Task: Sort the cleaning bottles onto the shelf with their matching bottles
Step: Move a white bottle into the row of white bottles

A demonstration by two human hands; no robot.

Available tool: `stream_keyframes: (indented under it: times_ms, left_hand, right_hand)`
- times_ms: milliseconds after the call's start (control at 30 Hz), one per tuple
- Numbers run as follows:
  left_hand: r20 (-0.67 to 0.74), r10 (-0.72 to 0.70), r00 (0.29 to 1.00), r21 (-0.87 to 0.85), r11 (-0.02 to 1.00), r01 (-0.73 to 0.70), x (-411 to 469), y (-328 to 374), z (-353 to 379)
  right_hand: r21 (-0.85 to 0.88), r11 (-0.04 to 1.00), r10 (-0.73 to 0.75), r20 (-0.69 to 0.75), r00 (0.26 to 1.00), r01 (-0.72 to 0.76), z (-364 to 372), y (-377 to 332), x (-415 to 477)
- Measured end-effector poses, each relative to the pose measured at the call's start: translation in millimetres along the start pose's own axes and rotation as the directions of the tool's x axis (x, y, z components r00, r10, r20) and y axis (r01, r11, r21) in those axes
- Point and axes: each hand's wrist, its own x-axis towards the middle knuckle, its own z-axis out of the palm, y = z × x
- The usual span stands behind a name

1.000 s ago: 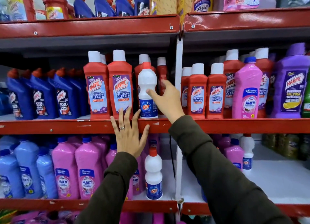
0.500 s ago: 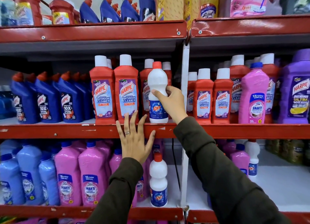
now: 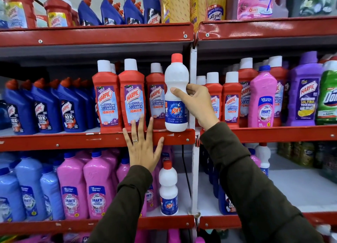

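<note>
My right hand (image 3: pixel 196 104) grips a white Rin bottle (image 3: pixel 176 82) with a red cap, held upright just in front of the red middle shelf edge (image 3: pixel 73 142), among red Harpic bathroom cleaner bottles (image 3: pixel 132 95). My left hand (image 3: pixel 143 148) lies flat with fingers spread against that shelf edge, below and left of the held bottle. A matching white Rin bottle (image 3: pixel 168 188) stands on the lower shelf, right of the pink Shakti bottles (image 3: pixel 99 190). Another white bottle (image 3: pixel 263 157) stands in the lower right bay.
Blue Harpic bottles (image 3: pixel 71 108) fill the middle shelf's left. A pink Shakti bottle (image 3: pixel 262 98), a purple Harpic bottle (image 3: pixel 306 91) and a green bottle (image 3: pixel 328 97) stand at the right. Light blue bottles (image 3: pixel 29 188) are lower left. A white upright post (image 3: pixel 194 162) divides the bays.
My right hand reached the Rin bottle, closed on it and lifted it off the middle shelf, toward me. My left hand stayed flat on the shelf edge.
</note>
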Motion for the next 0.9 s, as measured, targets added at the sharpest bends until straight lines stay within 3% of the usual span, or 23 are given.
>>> stream_keyframes:
  times_ms: [200,467,900]
  left_hand:
    - [-0.007,-0.027,1.000,-0.055,0.998,0.027,-8,13,-8]
    - [-0.027,0.016,1.000,-0.124,0.992,-0.019,-40,88,-14]
    - [0.144,0.034,0.989,-0.192,0.981,-0.006,-125,236,18]
  right_hand:
    - [0.042,0.999,0.026,-0.035,0.999,-0.024,-42,16,-29]
    - [0.067,0.996,0.069,-0.030,0.997,-0.067,-114,54,-68]
    - [-0.019,0.990,0.140,-0.047,0.989,-0.141,-243,129,-131]
